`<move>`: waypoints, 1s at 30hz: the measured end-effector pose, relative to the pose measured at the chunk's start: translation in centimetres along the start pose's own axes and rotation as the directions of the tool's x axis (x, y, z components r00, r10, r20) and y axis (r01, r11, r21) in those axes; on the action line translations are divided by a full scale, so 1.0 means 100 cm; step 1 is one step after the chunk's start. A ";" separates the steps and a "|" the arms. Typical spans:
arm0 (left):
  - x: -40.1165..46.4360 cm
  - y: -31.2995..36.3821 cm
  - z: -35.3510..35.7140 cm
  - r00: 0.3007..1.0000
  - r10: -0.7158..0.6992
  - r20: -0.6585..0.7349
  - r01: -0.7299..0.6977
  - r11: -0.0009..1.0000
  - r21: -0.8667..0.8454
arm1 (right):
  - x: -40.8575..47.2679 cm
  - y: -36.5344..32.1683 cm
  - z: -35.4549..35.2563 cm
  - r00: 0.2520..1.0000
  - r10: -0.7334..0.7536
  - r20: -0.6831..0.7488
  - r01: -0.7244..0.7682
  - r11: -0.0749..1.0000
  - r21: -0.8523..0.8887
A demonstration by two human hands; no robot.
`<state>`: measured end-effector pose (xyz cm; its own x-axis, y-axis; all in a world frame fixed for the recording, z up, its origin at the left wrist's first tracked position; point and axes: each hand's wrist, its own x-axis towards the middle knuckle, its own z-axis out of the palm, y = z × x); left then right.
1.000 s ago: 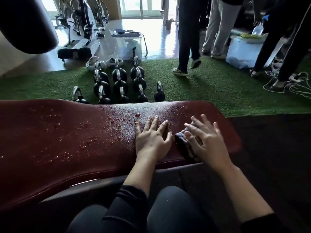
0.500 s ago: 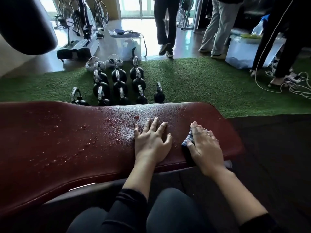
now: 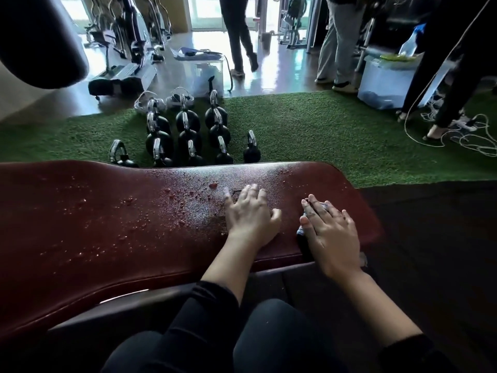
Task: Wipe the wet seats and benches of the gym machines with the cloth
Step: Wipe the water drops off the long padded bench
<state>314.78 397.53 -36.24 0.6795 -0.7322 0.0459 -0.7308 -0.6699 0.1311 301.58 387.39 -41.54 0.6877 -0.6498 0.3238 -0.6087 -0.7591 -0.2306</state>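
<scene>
Item: padded gym bench (image 3: 107, 224), dark red, running left to right across the near part of the scene. Surface beaded with water droplets (image 3: 166, 211) over the middle and left (thickest just left of the hands); the right end looks smoother.

Left hand (image 3: 248, 214): flat on the bench top, fingers straight and spread, holding nothing.

Right hand (image 3: 329, 231): near the bench's right end, palm down on the cloth (image 3: 302, 230), fingers laid over it and pressing it to the padding. The cloth is dark and mostly covered; only an edge shows at the thumb side and beyond the fingertips.

The two hands lie apart, side by side.

Beyond the bench: black kettlebells (image 3: 188, 130) in rows on green turf (image 3: 309, 130). Far right: a clear plastic bin (image 3: 382, 82) and loose white cables (image 3: 457, 130). Far background: legs of standing people (image 3: 239, 36) on a glossy floor.
</scene>
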 end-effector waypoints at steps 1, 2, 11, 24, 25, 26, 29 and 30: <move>0.003 0.004 0.002 0.999 0.040 0.006 -0.040 0.999 -0.002 | 0.000 0.000 0.001 1.000 -0.004 -0.015 0.003 1.000 -0.003; 0.005 0.006 0.005 0.997 0.071 0.022 -0.071 0.997 -0.004 | 0.000 0.000 0.002 0.999 -0.013 -0.033 0.012 1.000 -0.009; 0.010 0.006 0.019 0.997 0.067 0.041 -0.067 0.998 -0.014 | 0.036 0.013 0.001 0.991 -0.001 0.135 -0.003 1.000 0.031; 0.009 0.007 0.019 0.998 0.059 0.022 -0.059 0.998 0.001 | -0.003 0.025 -0.006 0.997 0.074 0.025 -0.075 0.995 0.068; 0.010 0.007 0.019 0.998 0.061 0.023 -0.061 0.998 0.002 | -0.003 0.010 -0.004 0.999 0.038 0.000 -0.038 0.998 0.054; 0.010 0.007 0.019 0.998 0.062 0.026 -0.062 0.998 -0.001 | 0.002 -0.003 -0.001 1.000 0.018 -0.014 -0.017 0.999 0.045; 0.010 0.006 0.018 0.998 0.064 0.024 -0.064 0.998 -0.006 | 0.027 -0.018 0.001 0.996 -0.014 0.092 0.011 0.999 0.033; 0.010 0.006 0.018 0.998 0.066 0.024 -0.066 0.998 -0.007 | 0.038 -0.010 0.002 0.986 -0.004 0.165 -0.001 0.999 0.034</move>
<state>314.88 396.21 -37.88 0.6281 -0.7775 0.0306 -0.7734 -0.6195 0.1342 304.85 385.66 -40.29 0.7462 -0.6439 0.1689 -0.5959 -0.7592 -0.2619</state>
